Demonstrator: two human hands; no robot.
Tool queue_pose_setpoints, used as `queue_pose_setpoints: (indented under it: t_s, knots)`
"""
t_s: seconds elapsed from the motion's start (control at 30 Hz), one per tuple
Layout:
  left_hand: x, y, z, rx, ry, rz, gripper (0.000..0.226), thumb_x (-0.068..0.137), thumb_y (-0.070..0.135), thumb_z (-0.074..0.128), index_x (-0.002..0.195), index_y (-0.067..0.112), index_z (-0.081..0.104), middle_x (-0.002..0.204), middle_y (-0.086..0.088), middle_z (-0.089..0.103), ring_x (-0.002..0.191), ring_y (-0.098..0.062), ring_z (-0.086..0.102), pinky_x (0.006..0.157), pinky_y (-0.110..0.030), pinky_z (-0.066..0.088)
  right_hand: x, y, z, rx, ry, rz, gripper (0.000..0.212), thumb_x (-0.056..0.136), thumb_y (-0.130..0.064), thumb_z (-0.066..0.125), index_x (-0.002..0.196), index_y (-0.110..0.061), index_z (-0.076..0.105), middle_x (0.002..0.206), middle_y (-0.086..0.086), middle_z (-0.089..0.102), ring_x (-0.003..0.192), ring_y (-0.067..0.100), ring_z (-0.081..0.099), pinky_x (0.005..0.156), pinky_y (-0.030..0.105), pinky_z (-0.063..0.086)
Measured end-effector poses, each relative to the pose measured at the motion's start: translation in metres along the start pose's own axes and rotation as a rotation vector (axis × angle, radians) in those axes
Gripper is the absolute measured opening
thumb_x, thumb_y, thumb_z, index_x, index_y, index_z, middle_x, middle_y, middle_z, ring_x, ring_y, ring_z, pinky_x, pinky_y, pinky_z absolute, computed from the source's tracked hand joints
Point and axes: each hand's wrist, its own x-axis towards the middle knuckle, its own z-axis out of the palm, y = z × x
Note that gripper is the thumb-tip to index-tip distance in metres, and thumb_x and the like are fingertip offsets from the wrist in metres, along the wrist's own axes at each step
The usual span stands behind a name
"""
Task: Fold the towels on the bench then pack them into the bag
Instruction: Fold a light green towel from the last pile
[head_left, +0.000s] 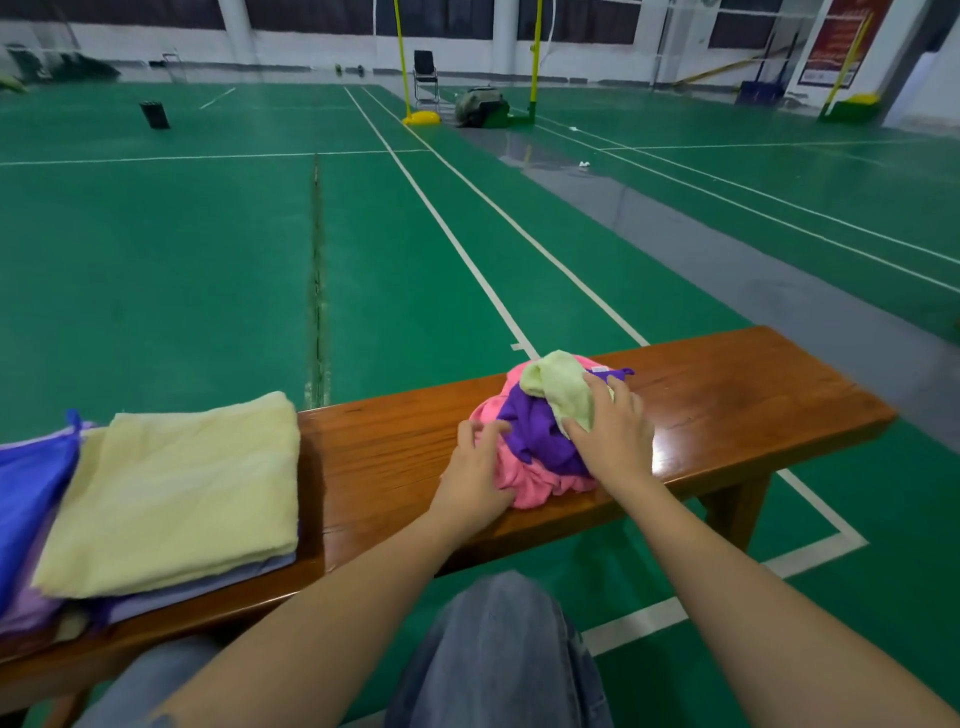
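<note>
A crumpled heap of towels lies on the wooden bench (727, 405), right of centre: a pink towel (530, 480) at the bottom, a purple towel (535, 423) in the middle, a pale green towel (558, 382) on top. My left hand (475, 470) presses against the pink towel's left side. My right hand (610, 428) grips the pale green towel over the purple one. At the left, a folded pale yellow towel (176, 493) rests on a lavender folded towel (208, 584). A blue-purple bag (26, 493) lies at the far left edge.
The bench's bare wood (379, 457) separates the folded stack from the heap. My jeans-clad knees (498, 654) sit just in front of the bench. Beyond is green court floor with white lines; net posts, a chair and a bag stand far off.
</note>
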Motion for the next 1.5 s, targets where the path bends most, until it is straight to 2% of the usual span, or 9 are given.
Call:
queue_pose_setpoints:
  t_s: [0.13, 0.27, 0.5, 0.63, 0.87, 1.03, 1.17, 1.33, 1.5]
  knots:
    - [0.013, 0.007, 0.010, 0.118, -0.131, 0.041, 0.070, 0.087, 0.016, 0.062, 0.143, 0.041, 0.028, 0.156, 0.004, 0.014, 0.140, -0.025, 0.017, 0.115, -0.043, 0.023, 0.013, 0.013, 0.011, 0.167, -0.194, 0.038, 0.058, 0.092, -0.043, 0.052, 0.144, -0.024, 0.033, 0.143, 0.002, 0.045, 0.127, 0.025, 0.046, 0.097, 0.040, 0.042]
    - [0.023, 0.011, 0.015, 0.170, -0.155, 0.033, 0.064, 0.090, 0.022, 0.059, 0.144, 0.039, 0.029, 0.156, 0.004, 0.017, 0.141, -0.026, 0.015, 0.114, -0.043, 0.021, 0.016, 0.019, 0.016, 0.254, -0.100, 0.100, 0.046, 0.090, -0.042, 0.056, 0.130, -0.018, 0.049, 0.122, 0.005, 0.056, 0.109, 0.025, 0.054, 0.080, 0.032, 0.043]
    - [0.018, 0.007, -0.004, 0.177, -0.268, 0.026, 0.073, 0.087, 0.031, 0.063, 0.146, 0.040, 0.021, 0.156, 0.005, 0.009, 0.140, -0.027, 0.014, 0.114, -0.044, 0.021, 0.017, 0.013, 0.009, 0.365, -0.052, 0.205, 0.015, 0.090, -0.025, 0.056, 0.100, -0.015, 0.059, 0.108, 0.008, 0.047, 0.094, 0.027, 0.050, 0.078, 0.033, 0.041]
    - [0.008, -0.002, -0.028, 0.159, -0.138, -0.029, 0.087, 0.078, 0.045, 0.070, 0.147, 0.042, 0.017, 0.153, 0.006, 0.017, 0.137, -0.027, 0.019, 0.112, -0.044, 0.023, 0.013, -0.007, -0.018, 0.666, 0.086, 0.202, 0.020, 0.089, -0.019, 0.052, 0.070, -0.022, 0.045, 0.077, 0.001, 0.050, 0.072, 0.020, 0.046, 0.067, 0.034, 0.038]
    - [-0.019, -0.021, -0.091, 0.166, 0.025, -0.049, 0.095, 0.078, 0.046, 0.070, 0.150, 0.030, 0.010, 0.152, 0.000, 0.024, 0.138, -0.024, 0.023, 0.111, -0.038, 0.022, -0.014, -0.093, -0.037, 0.811, -0.008, -0.001, 0.021, 0.093, -0.019, 0.053, 0.075, -0.018, 0.043, 0.068, -0.005, 0.044, 0.060, 0.009, 0.040, 0.049, 0.016, 0.032]
    - [-0.036, -0.046, -0.128, 0.222, 0.088, -0.051, 0.101, 0.074, 0.040, 0.073, 0.151, 0.020, 0.010, 0.150, -0.005, 0.027, 0.137, -0.026, 0.027, 0.111, -0.034, 0.023, -0.043, -0.147, 0.005, 0.739, -0.273, -0.074, 0.015, 0.092, -0.027, 0.054, 0.088, -0.014, 0.046, 0.080, -0.001, 0.052, 0.076, 0.019, 0.050, 0.060, 0.031, 0.036]
    - [-0.048, -0.062, -0.141, 0.205, 0.071, -0.082, 0.083, 0.077, 0.005, 0.059, 0.149, 0.020, 0.019, 0.149, -0.005, 0.025, 0.136, -0.025, 0.026, 0.111, -0.035, 0.026, -0.059, -0.157, 0.029, 0.618, -0.546, -0.171, 0.019, 0.095, -0.035, 0.051, 0.097, -0.016, 0.050, 0.088, -0.004, 0.055, 0.087, 0.016, 0.052, 0.069, 0.028, 0.040]
    - [-0.044, -0.070, -0.129, 0.179, 0.043, -0.103, 0.052, 0.087, 0.005, 0.052, 0.137, 0.016, 0.045, 0.146, -0.003, 0.035, 0.134, -0.020, 0.030, 0.111, -0.030, 0.025, -0.052, -0.136, 0.037, 0.346, -0.297, -0.173, 0.021, 0.094, -0.013, 0.050, 0.113, -0.016, 0.058, 0.119, 0.000, 0.057, 0.106, 0.015, 0.053, 0.092, 0.031, 0.046]
    - [-0.035, -0.070, -0.101, 0.201, -0.066, -0.195, 0.048, 0.096, 0.025, 0.048, 0.142, 0.018, 0.038, 0.149, -0.003, 0.033, 0.134, -0.020, 0.036, 0.112, -0.032, 0.029, -0.041, -0.116, 0.043, 0.083, -0.312, -0.221, 0.038, 0.092, -0.016, 0.054, 0.131, -0.015, 0.052, 0.131, 0.002, 0.056, 0.119, 0.019, 0.050, 0.101, 0.034, 0.041]
